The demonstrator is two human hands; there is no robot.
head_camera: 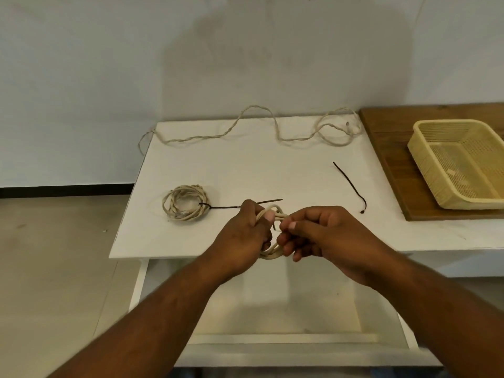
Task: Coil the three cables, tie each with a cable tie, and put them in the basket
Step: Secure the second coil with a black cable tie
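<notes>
I see left hand [245, 233], right hand [321, 236] gripping a cream twisted cable coil [269, 255]; tied cream bundle [170, 203] at ten o'clock; yellow mesh basket [425, 170] at two.

Head-worn camera looks forward and down; white table [245, 170] close below.

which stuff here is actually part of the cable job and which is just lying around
Job: held coil, gripped by left hand and right hand; tied coil; loose cable; spare cable tie; basket.
Just there: wooden board; white table.
</notes>
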